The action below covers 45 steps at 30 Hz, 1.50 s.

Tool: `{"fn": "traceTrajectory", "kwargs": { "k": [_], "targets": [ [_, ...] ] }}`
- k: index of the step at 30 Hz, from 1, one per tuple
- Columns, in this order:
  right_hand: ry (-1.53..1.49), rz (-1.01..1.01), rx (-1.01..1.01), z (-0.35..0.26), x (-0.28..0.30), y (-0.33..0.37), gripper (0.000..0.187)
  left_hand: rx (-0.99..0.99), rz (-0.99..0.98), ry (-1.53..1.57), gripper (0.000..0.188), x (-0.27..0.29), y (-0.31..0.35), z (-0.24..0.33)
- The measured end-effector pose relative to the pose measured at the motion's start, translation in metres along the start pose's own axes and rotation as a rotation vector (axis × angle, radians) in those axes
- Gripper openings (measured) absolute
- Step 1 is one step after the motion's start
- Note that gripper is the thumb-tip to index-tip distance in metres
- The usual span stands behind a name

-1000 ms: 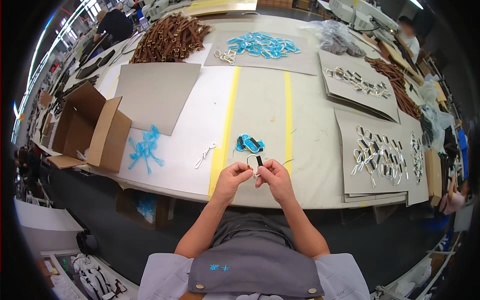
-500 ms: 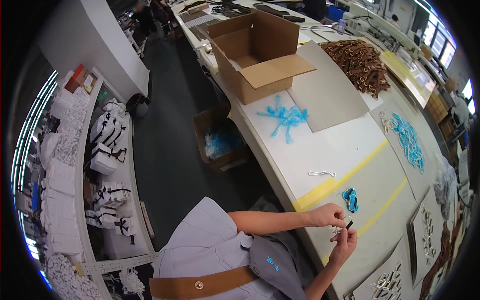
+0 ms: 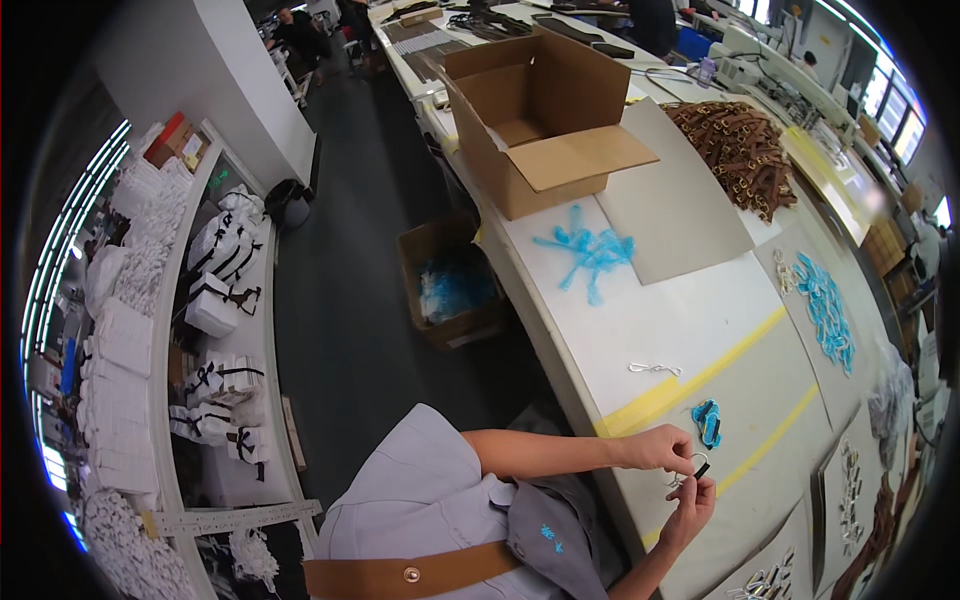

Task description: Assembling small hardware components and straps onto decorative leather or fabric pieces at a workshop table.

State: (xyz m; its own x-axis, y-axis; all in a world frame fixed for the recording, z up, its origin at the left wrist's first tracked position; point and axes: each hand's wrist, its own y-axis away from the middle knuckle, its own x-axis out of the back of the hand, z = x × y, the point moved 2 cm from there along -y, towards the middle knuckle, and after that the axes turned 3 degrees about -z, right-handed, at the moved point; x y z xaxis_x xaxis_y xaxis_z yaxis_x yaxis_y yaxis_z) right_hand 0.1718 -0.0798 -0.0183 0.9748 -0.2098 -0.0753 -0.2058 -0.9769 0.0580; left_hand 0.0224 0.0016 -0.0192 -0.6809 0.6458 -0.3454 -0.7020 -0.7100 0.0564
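Observation:
Above the table edge, my left hand (image 3: 660, 448) is closed in a pinch on a small curved silvery metal hook with a black piece (image 3: 703, 469). My right hand (image 3: 688, 507) is just below, its fingertips pinching the same hook from the nearer side. The fingers cover part of it, so its full shape does not show. Just beyond my hands lies a small cluster of blue and black pieces (image 3: 706, 424). Farther off, a few silvery wire hooks (image 3: 655, 370) lie on the white sheet by the yellow tape.
An open cardboard box (image 3: 545, 130) stands on the table, with crumpled blue film (image 3: 595, 250) before it. Brown buckled straps (image 3: 735, 155) and blue-wrapped pieces (image 3: 825, 310) are heaped at right. Boards with metal hooks (image 3: 850, 490) lie nearer. A carton (image 3: 450, 300) sits on the floor, left.
The view has shifted slightly, so the scene sits a little lower and to the right. Both hands keep their pinch on the small metal hook, with little visible movement.

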Motion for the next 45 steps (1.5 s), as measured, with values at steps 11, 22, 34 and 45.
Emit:
{"fn": "traceTrajectory", "kwargs": {
  "k": [11, 22, 34, 45],
  "targets": [
    [-0.183, -0.043, 0.043, 0.002, -0.004, -0.004, 0.011, -0.006, -0.105, 0.048, 0.016, -0.003, -0.004, 0.01],
    [-0.182, -0.022, -0.049, -0.001, -0.005, -0.002, 0.011, 0.027, -0.025, 0.061, 0.013, -0.002, -0.001, -0.002],
    [-0.153, 0.04, -0.06, -0.005, -0.005, 0.009, 0.016, 0.1, -0.074, 0.055, 0.016, -0.01, 0.005, 0.001],
    [-0.153, 0.035, -0.1, -0.025, -0.015, 0.003, 0.012, 0.11, -0.001, 0.149, 0.007, -0.005, 0.001, 0.009]
  ]
}}
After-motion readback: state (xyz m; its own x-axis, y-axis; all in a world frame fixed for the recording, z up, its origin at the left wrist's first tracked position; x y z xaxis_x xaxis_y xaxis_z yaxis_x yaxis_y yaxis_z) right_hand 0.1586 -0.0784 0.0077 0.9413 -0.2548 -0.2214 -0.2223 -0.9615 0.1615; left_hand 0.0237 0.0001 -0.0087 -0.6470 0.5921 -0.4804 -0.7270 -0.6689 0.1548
